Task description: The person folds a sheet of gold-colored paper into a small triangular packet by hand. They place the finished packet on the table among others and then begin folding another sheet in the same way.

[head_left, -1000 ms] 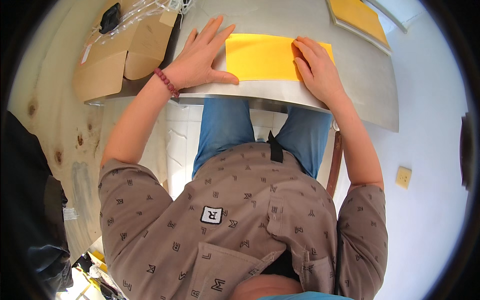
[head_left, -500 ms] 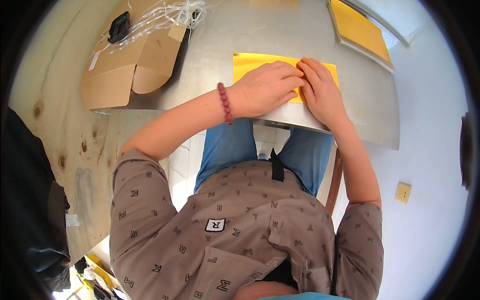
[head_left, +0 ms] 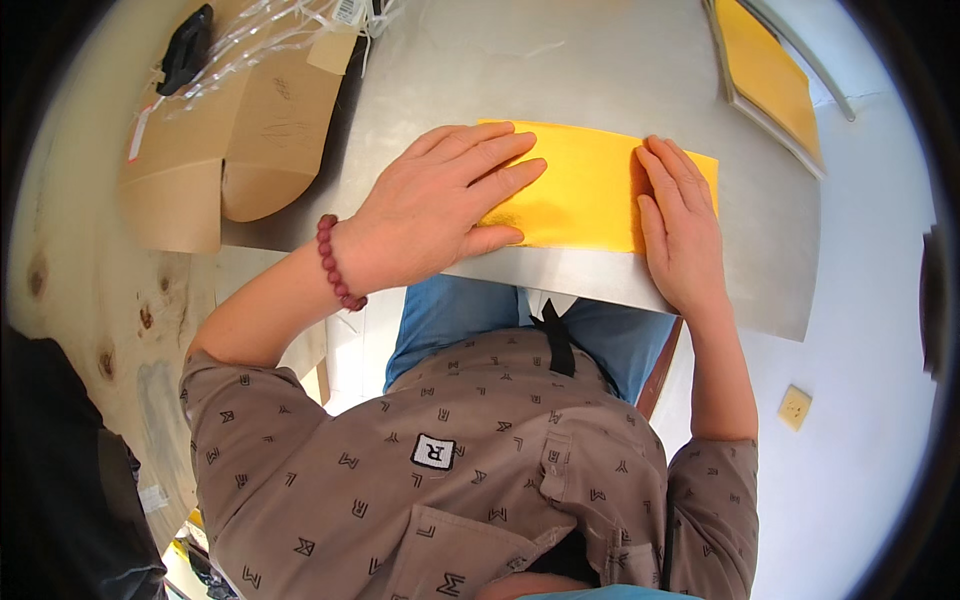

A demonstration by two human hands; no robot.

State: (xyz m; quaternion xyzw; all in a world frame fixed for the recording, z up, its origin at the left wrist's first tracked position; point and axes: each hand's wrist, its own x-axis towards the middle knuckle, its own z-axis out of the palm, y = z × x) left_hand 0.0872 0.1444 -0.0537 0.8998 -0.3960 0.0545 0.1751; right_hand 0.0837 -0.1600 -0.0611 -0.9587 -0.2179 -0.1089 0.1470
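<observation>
A bright yellow rectangular sheet [head_left: 585, 190] lies flat near the front edge of the metal tabletop; I cannot tell whether it is cloth or paper. My left hand [head_left: 425, 205], with a dark red bead bracelet [head_left: 335, 262] at the wrist, rests on the sheet's left end, palm down and fingers spread. On the right end lies my right hand [head_left: 680, 215], its fingers stretched out and close together. Between the two hands the middle of the sheet shows. A dark smudge or shadow sits beside my left thumb.
At the left of the metal table [head_left: 450, 80] stands a brown cardboard box [head_left: 255, 130] with clear plastic strips [head_left: 270, 35] and a black plastic object [head_left: 187, 50] on top. A stack of yellow sheets [head_left: 765, 65] lies at the far right, beside the white wall [head_left: 870, 300].
My hands have moved apart: the left slid to the sheet's left end, the right toward its right end. More of the yellow sheet shows between them. The view has shifted slightly.
</observation>
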